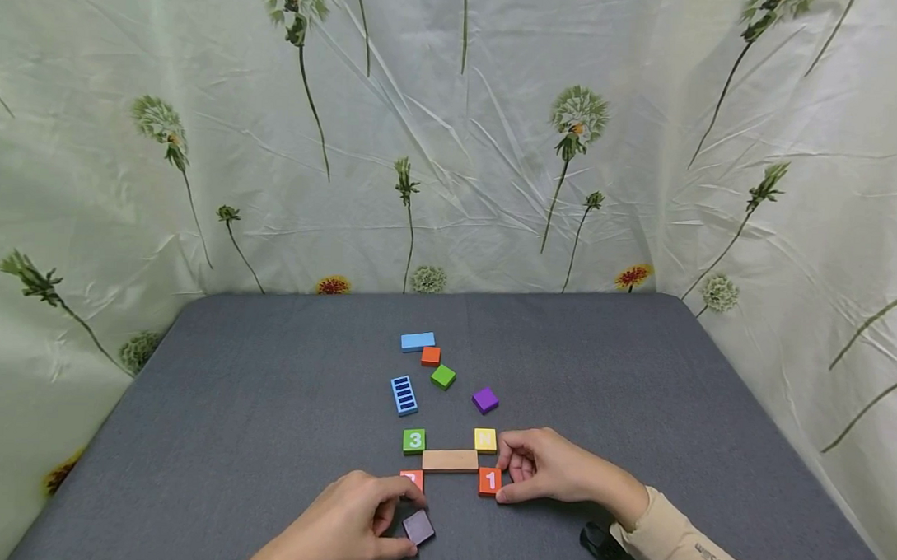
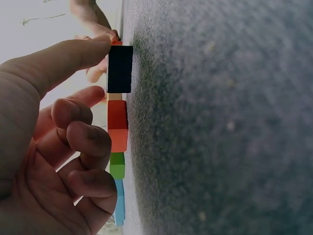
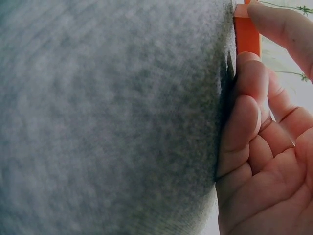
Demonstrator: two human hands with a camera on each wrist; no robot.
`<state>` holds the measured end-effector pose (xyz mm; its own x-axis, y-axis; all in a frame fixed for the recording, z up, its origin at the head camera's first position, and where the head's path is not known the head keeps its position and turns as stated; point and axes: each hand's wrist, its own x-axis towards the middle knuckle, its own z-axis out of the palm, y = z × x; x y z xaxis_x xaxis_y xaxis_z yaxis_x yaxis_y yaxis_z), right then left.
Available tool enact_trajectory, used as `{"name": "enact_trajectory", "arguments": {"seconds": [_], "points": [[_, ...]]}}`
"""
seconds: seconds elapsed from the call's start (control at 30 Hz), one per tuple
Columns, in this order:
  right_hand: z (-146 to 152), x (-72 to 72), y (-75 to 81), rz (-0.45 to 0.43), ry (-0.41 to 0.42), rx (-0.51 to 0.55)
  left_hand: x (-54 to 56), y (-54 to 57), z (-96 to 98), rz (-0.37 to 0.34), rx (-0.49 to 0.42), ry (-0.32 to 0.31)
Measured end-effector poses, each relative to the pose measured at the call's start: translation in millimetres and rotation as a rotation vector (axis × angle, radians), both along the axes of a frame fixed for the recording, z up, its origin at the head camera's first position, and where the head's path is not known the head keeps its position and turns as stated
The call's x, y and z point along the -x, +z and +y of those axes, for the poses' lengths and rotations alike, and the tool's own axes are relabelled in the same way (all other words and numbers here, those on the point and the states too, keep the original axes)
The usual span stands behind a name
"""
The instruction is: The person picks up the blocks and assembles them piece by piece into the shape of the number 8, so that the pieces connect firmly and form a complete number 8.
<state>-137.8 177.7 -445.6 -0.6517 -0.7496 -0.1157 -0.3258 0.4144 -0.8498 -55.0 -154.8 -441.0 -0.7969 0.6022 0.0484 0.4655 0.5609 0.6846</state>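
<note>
My left hand point(image 1: 351, 515) pinches a small greyish-purple block point(image 1: 419, 528) between thumb and index finger. From the left wrist this block point(image 2: 120, 69) looks almost black, and the other fingers are curled behind it. My right hand point(image 1: 553, 469) has thumb and index finger at opposite corners of an orange block marked 1 point(image 1: 489, 481). A plain wooden plank point(image 1: 450, 460) lies between that block and another orange block point(image 1: 413, 478), partly covered by my left fingers. Above the plank's ends lie a green block marked 3 point(image 1: 414, 440) and a yellow block marked N point(image 1: 485, 440).
Farther back lie a striped blue block point(image 1: 404, 395), a purple block point(image 1: 485, 400), a green block point(image 1: 443, 377), an orange block point(image 1: 431, 356) and a light-blue block point(image 1: 417, 341). A black object point(image 1: 599, 542) sits by the right sleeve. Floral fabric point(image 1: 481, 190) hangs behind the grey table point(image 1: 267, 389).
</note>
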Motion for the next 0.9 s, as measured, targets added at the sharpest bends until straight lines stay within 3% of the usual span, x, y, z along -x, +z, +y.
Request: {"name": "enact_trajectory", "arguments": {"seconds": [0.13, 0.27, 0.6, 0.9], "points": [[0.1, 0.2, 0.0, -0.013, -0.003, -0.004, -1.1, 1.3, -0.3, -0.028, 0.020, 0.039], [0.3, 0.4, 0.2, -0.020, -0.003, -0.015, -1.9, 3.0, 1.3, -0.117, 0.072, 0.085], [0.8, 0.6, 0.0, -0.026, -0.001, -0.019, -7.3, 2.4, 8.3, -0.154, 0.123, 0.159], [1.2, 0.9, -2.0, -0.016, -0.001, -0.008, -8.7, 1.6, 13.1, -0.117, 0.155, 0.211]]}}
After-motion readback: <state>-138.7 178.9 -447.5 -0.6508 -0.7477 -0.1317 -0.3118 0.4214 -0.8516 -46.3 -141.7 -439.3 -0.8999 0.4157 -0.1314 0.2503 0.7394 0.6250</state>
